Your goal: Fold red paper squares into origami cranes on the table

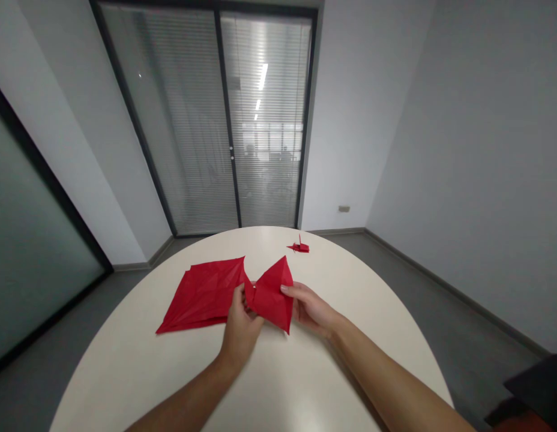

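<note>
A folded piece of red paper (273,291) is held above the table between my two hands, pinched narrow on its left and fanned out wide to the right. My left hand (241,324) closes round the narrow part, its fingertips partly hidden by the paper. My right hand (312,306) grips the wide right edge, with the thumb on the near face and the other fingers behind. Just left of my left hand, large creased red sheets (201,294) lie on the table, one corner lifted near the held paper.
The round white table (269,384) carries a small folded red paper figure (300,246) near its far edge. Beyond stand glass doors with blinds (260,180) and pale walls. A dark object (539,384) sits on the lower right, off the table.
</note>
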Demonstrator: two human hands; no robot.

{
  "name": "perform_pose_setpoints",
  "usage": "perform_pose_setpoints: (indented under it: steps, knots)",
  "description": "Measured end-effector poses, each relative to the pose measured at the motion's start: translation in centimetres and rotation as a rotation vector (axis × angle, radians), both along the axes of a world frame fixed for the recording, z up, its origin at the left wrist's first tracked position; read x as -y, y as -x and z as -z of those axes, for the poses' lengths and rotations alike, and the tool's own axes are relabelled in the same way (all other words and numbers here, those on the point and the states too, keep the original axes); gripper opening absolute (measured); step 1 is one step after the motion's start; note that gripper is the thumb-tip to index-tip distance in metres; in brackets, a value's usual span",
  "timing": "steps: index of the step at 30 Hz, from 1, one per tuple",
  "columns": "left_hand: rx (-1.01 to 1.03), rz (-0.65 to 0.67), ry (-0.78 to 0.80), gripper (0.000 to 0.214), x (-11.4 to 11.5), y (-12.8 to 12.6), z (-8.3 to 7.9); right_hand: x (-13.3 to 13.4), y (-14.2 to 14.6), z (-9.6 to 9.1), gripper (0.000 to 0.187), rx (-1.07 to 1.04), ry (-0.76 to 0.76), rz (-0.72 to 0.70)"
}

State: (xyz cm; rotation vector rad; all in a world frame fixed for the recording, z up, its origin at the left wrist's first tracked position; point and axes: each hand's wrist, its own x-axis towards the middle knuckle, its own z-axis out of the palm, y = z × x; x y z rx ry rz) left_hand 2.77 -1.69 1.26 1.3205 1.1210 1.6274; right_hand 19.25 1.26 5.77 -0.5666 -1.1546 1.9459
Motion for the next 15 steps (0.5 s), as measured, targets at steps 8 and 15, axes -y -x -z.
perform_pose_setpoints:
  steps: [8, 15]
  knots:
    - [-0.064, -0.094, -0.027, 0.045, -0.5, 0.4, 0.5, -1.3, -0.5, 0.8, 0.036, -0.002, -0.021, 0.233]
    - [-0.156, -0.133, -0.021, 0.04, -0.1, 0.6, 0.0, -1.8, 0.0, 2.5, 0.041, 0.408, -0.261, 0.658]
